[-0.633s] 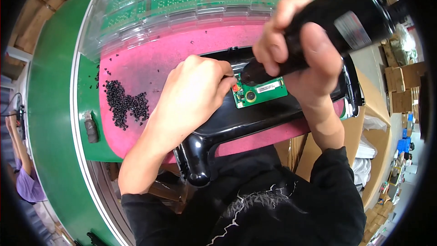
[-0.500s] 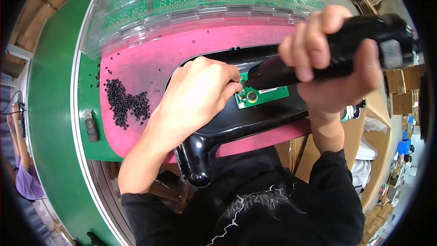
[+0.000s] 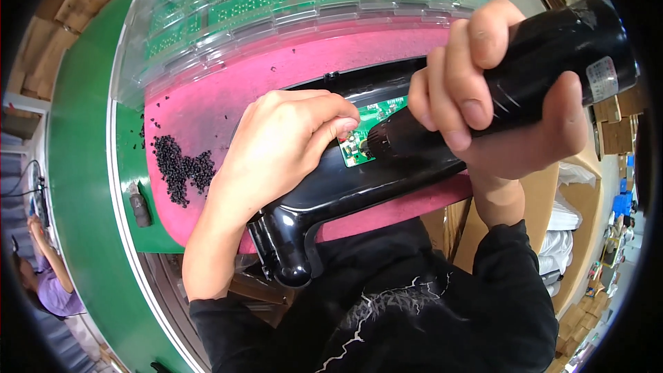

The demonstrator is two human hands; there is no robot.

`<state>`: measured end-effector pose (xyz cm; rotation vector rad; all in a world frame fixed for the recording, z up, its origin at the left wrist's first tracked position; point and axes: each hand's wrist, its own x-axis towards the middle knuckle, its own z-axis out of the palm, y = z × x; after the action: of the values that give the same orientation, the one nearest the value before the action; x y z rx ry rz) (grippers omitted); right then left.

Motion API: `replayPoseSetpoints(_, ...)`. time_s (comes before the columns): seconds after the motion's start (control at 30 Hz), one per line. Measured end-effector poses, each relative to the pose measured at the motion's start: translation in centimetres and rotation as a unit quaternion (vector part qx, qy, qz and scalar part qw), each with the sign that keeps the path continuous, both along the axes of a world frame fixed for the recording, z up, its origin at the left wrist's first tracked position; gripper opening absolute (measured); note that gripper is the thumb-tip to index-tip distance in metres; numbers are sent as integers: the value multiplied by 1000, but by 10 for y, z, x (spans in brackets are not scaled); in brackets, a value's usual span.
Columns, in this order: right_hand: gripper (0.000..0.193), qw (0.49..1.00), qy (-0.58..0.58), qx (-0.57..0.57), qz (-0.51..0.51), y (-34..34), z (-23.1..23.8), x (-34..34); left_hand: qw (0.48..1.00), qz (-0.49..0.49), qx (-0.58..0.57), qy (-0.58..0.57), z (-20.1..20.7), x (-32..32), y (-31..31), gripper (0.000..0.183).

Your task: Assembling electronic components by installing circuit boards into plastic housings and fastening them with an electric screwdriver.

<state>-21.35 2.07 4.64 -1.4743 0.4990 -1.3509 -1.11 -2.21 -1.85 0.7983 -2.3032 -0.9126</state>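
A green circuit board [image 3: 357,157] lies inside a long black plastic housing [image 3: 345,192] with a stubby rounded arm at its near left end. My left hand [image 3: 283,141] rests over the housing, thumb and forefinger pinched together at the board's left edge; what sits between the fingertips is hidden. In my right hand [image 3: 476,76] is a thick black electric screwdriver [image 3: 570,41], gripped around its body and slanting down to the left. Its ribbed nose is close over the board, beside my left fingertips. The bit's exact contact point cannot be made out.
A pink mat [image 3: 200,103] lies under the housing, with a heap of small black screws [image 3: 181,173] on its left. Behind stand clear plastic trays [image 3: 297,10] of green boards. A dark stubby object [image 3: 141,208] lies on the green table [image 3: 86,166]. Another person [image 3: 55,283] is far left.
The screwdriver has swung so its nose covers more of the board's right part. My left hand stays pinched at the board's edge. The whole view has shifted slightly.
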Motion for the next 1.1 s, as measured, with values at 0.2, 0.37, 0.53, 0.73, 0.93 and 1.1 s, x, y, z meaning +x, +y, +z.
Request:
replayPoseSetpoints(0.2,53,1000,-10,-9,0,1,-5,-3,998,-55,1,-18,-1,2,-1,12)
replayPoseSetpoints(0.37,53,1000,-17,-22,2,2,-6,-13,997,-65,-3,-43,3,1,0,12)
replayPoseSetpoints(0.53,54,1000,-8,10,-7,8,-1,6,996,-78,-27,-35,1,4,-1,13)
replayPoseSetpoints(0.73,57,998,0,50,-27,7,-2,9,998,55,41,-6,6,1,1,17)
replayPoseSetpoints(0.93,56,993,18,68,93,-11,-15,6,996,91,8,-1,7,4,-1,8)
replayPoseSetpoints(1.1,56,995,30,78,57,-4,-12,11,989,122,-55,61,13,7,-4,13)
